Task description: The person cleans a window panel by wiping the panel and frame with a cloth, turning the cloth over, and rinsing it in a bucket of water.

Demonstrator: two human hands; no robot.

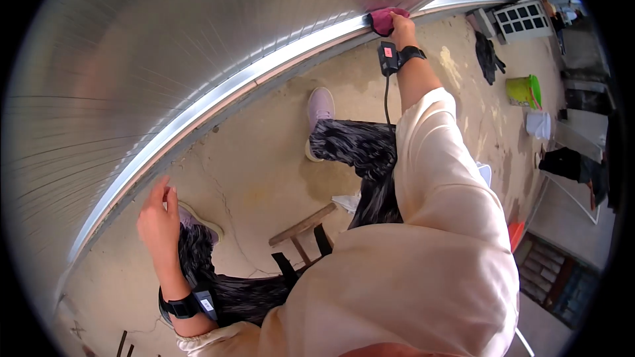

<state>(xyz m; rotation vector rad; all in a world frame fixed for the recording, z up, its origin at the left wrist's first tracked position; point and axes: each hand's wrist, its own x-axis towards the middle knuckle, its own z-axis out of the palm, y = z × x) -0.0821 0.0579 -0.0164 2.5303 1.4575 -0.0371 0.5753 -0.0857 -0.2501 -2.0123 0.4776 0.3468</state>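
Note:
My right hand point(401, 26) grips a dark pink cloth point(385, 21) and presses it against the shiny metal strip point(291, 48) along the bottom of the wall panel. The fingers are wrapped around the cloth, partly hidden by it. Over my left knee, my left hand point(159, 221) hangs with its fingers stretched out and holds nothing. It is near the lower part of the same strip, apart from it. Each wrist wears a black strap with a small device; a cable runs from the device on the right wrist point(389, 58).
A wooden stool point(303, 225) is beneath me on the cracked concrete floor point(251, 152). To the right are a green bucket point(524, 91), a white bucket point(538, 124), a dark glove-like item point(488, 58) and a white block with square openings point(522, 21). Another person point(572, 166) is farther right.

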